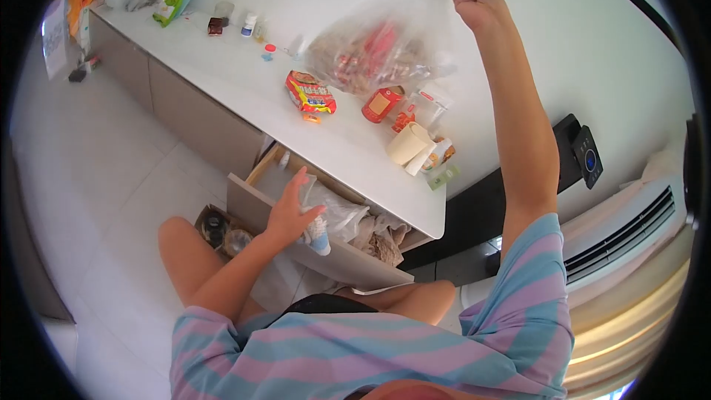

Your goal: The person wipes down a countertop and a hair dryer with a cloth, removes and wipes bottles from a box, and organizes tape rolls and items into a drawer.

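High at the upper right, my right hand grips the gathered top of a clear plastic bag. Red and brownish contents show blurrily through the bag, which hangs over the cabinet top. My left hand is above the pulled-out drawer, fingers spread. Just below its thumb is a white and blue item, whose kind I cannot make out. Inside the drawer lie a translucent plastic bag and beige crumpled cloth or wrapping.
On the white cabinet top are a red and yellow snack packet, a red can, a paper roll and a white bottle. A box holding jars stands on the floor beside my knee.
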### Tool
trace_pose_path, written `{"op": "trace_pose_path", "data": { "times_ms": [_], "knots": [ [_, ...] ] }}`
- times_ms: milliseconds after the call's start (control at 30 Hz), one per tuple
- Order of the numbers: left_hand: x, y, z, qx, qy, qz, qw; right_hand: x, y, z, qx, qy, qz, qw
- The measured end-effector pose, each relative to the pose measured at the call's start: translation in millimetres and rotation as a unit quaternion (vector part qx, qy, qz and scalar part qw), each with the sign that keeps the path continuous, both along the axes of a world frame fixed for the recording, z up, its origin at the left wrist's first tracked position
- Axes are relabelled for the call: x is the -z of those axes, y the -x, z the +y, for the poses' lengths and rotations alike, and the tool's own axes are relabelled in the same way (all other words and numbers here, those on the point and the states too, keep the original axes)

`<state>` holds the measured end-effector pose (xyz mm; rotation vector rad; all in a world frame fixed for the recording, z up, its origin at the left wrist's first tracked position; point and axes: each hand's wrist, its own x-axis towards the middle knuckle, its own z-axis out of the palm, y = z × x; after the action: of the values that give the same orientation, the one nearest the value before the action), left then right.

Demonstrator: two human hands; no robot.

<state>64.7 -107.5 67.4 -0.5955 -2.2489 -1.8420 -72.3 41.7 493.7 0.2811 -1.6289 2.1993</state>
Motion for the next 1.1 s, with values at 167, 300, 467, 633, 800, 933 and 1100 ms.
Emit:
{"op": "trace_pose_path", "data": {
  "times_ms": [167, 300, 467, 633, 800, 933, 1100],
  "knots": [
    [-3, -1, 1, 0.009, -0.022, -0.038, 0.999, -5, 70, 49, -0.045, 0.036, 0.018, 0.998],
    [2, 1, 1, -0.003, -0.022, -0.030, 0.999, 1, 62, 31, -0.029, 0.057, 0.033, 0.997],
    [7, 5, 0, -0.005, -0.045, -0.028, 0.999, 13, 35, 14, -0.093, 0.039, 0.039, 0.994],
    [28, 29, 4, 0.103, -0.250, -0.053, 0.961, 48, -20, -17, -0.113, 0.048, 0.004, 0.992],
    [13, 34, -7, 0.194, -0.445, -0.138, 0.863, 85, -67, -44, -0.187, 0.024, -0.104, 0.976],
    [13, 30, -37, 0.192, -0.515, -0.175, 0.817, 123, -58, -26, -0.302, -0.081, -0.172, 0.934],
    [7, 34, -38, 0.213, -0.531, -0.219, 0.790, 139, -61, -31, -0.446, -0.299, -0.006, 0.844]
  ]
}}
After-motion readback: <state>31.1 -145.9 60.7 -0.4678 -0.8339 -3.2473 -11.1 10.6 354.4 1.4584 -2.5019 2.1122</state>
